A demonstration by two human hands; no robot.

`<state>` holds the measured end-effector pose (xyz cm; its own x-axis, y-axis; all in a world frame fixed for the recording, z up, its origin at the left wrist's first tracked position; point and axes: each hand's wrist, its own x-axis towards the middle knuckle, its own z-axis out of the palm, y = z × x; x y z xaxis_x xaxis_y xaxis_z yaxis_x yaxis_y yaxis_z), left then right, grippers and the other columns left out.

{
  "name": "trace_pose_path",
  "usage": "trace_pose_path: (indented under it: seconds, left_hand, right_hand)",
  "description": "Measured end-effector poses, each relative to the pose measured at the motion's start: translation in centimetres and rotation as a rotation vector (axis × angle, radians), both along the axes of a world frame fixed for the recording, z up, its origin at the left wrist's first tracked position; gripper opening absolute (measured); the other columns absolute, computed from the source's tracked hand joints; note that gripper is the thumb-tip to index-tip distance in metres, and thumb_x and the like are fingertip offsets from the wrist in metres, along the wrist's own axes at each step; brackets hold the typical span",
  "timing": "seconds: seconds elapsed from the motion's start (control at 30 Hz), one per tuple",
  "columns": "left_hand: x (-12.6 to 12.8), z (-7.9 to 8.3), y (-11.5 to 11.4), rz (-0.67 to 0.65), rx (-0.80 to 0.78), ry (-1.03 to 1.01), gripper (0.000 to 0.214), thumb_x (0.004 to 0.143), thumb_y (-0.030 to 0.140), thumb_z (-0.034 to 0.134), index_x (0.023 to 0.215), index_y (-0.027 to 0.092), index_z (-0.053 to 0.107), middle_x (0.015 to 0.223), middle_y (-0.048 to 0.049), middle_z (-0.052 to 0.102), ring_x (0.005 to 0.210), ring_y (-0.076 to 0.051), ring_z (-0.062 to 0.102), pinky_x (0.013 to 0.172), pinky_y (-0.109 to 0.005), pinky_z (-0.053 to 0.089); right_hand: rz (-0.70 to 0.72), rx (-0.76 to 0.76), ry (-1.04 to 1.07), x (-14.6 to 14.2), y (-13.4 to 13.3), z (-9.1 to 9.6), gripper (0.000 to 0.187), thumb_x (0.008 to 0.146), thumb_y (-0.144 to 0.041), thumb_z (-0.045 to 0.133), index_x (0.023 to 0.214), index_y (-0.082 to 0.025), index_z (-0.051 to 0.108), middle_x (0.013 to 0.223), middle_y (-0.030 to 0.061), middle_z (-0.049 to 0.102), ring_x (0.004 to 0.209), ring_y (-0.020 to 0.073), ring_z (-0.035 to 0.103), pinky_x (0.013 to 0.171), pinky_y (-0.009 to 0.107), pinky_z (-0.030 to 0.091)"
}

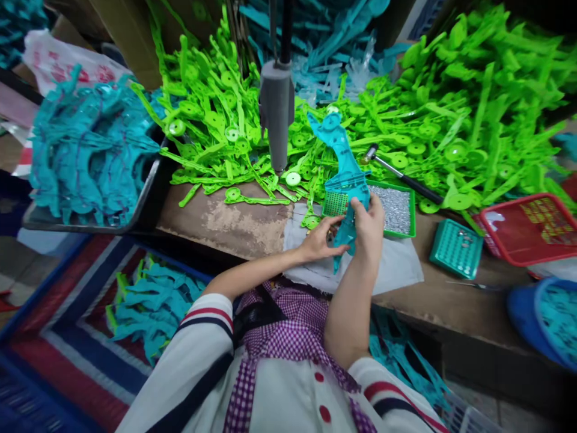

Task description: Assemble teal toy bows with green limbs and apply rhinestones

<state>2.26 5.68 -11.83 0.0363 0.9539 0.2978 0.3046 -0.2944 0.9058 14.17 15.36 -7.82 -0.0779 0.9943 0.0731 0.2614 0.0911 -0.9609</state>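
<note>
Upright over the bench, a long curved blue plastic part is held in both hands. My right hand is closed around its lower half, thumb on the near face. At its bottom end my left hand has its thumb and fingers closed on the edge; whether a small piece is also between them I cannot tell. Behind the part stands a green tray of small silvery metal pieces, partly hidden by it. Under the hands lies a grey cloth.
Bright green plastic parts are heaped along the back. A grey machine head hangs over the bench. A hammer, a teal box and a red basket lie right. Stacked blue parts fill a left tray; a blue bucket stands right.
</note>
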Motion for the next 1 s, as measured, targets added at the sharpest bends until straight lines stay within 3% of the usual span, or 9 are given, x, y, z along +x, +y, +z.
trace_pose_path:
  seconds: [0.13, 0.27, 0.33, 0.47, 0.53, 0.6, 0.73, 0.87, 1.0]
  left_hand:
    - [0.0, 0.0, -0.9, 0.042, 0.155, 0.081, 0.067, 0.079, 0.058, 0.076, 0.132, 0.025, 0.053, 0.129, -0.013, 0.059, 0.113, -0.027, 0.065, 0.098, -0.051, 0.057]
    - [0.0, -0.5, -1.8, -0.013, 0.148, 0.234, 0.055, 0.07, 0.061, 0.079, 0.109, 0.028, 0.061, 0.113, -0.0078, 0.062, 0.113, -0.028, 0.065, 0.099, -0.052, 0.058]
    - [-0.3, -0.1, -1.9, 0.062, 0.142, 0.25, 0.05, 0.069, 0.058, 0.079, 0.103, 0.027, 0.061, 0.11, -0.007, 0.062, 0.11, -0.027, 0.066, 0.097, -0.051, 0.059]
    - [-1.5, 2.9, -0.8, 0.423, 0.208, 0.226, 0.063, 0.075, 0.05, 0.078, 0.127, 0.022, 0.054, 0.134, -0.0145, 0.057, 0.134, -0.031, 0.054, 0.114, -0.057, 0.046]
    - [-2.1, 5.1, 0.1, 0.417, 0.197, 0.203, 0.071, 0.078, 0.048, 0.078, 0.138, 0.022, 0.051, 0.142, -0.0157, 0.055, 0.141, -0.032, 0.049, 0.116, -0.058, 0.043]
    - [-2.9, 7.1, 0.2, 0.246, 0.107, 0.162, 0.05, 0.088, 0.048, 0.07, 0.131, 0.024, 0.06, 0.129, -0.0115, 0.067, 0.128, -0.029, 0.06, 0.107, -0.053, 0.051]
    - [-5.5, 9.9, -4.5, -0.092, -0.082, 0.073, 0.026, 0.097, 0.042, 0.059, 0.106, 0.025, 0.076, 0.094, -0.0051, 0.077, 0.088, -0.02, 0.073, 0.084, -0.037, 0.06]
    - [-7.3, 10.4, -12.2, -0.05, -0.248, -0.092, 0.024, 0.086, 0.044, 0.074, 0.095, 0.023, 0.08, 0.07, -0.002, 0.073, 0.06, -0.015, 0.066, 0.058, -0.026, 0.056]
    - [-7.2, 9.0, -15.6, 0.273, -0.302, -0.317, 0.028, 0.084, 0.049, 0.076, 0.084, 0.021, 0.078, 0.064, -0.0006, 0.069, 0.05, -0.011, 0.059, 0.051, -0.024, 0.051]
  right_hand:
    - [-0.026, -0.031, 0.013, 2.6, -2.1, 0.7, 0.044, 0.089, -0.052, 0.057, 0.12, -0.022, 0.061, 0.099, 0.0111, 0.073, 0.083, 0.0256, 0.071, 0.069, 0.04, 0.06]
    - [-0.108, -0.13, 0.02, 6.8, -6.0, 1.8, 0.047, 0.083, -0.054, 0.066, 0.118, -0.023, 0.064, 0.093, 0.0097, 0.074, 0.078, 0.0276, 0.072, 0.063, 0.04, 0.059]
    - [-0.13, -0.185, 0.072, 8.4, -7.9, 2.8, 0.045, 0.079, -0.053, 0.072, 0.113, -0.023, 0.067, 0.09, 0.0072, 0.075, 0.076, 0.0269, 0.073, 0.063, 0.039, 0.059]
    - [-0.159, -0.275, 0.154, 10.4, -11.2, 5.3, 0.039, 0.07, -0.047, 0.082, 0.098, -0.024, 0.07, 0.077, 0.0025, 0.074, 0.066, 0.0245, 0.071, 0.061, 0.038, 0.059]
    - [-0.138, -0.299, 0.152, 11.3, -12.3, 6.1, 0.039, 0.069, -0.047, 0.084, 0.1, -0.025, 0.072, 0.076, 0.0025, 0.075, 0.063, 0.025, 0.07, 0.059, 0.039, 0.059]
    - [-0.109, -0.292, 0.116, 12.6, -13.2, 6.6, 0.041, 0.068, -0.047, 0.085, 0.104, -0.029, 0.075, 0.086, 0.0032, 0.078, 0.072, 0.0283, 0.073, 0.065, 0.042, 0.062]
    - [-0.043, -0.279, -0.052, 16.8, -14.2, 6.2, 0.041, 0.066, -0.048, 0.085, 0.105, -0.035, 0.078, 0.105, 0.0008, 0.08, 0.096, 0.0335, 0.075, 0.079, 0.045, 0.064]
    - [0.156, -0.311, -0.213, 17.5, -12.8, 5.0, 0.044, 0.067, -0.052, 0.083, 0.104, -0.029, 0.079, 0.1, 0.0035, 0.08, 0.095, 0.0335, 0.075, 0.082, 0.045, 0.063]
    - [0.492, -0.305, -0.258, 12.3, -8.7, 3.9, 0.047, 0.071, -0.056, 0.078, 0.106, -0.024, 0.08, 0.105, 0.0056, 0.08, 0.098, 0.0314, 0.073, 0.088, 0.044, 0.061]
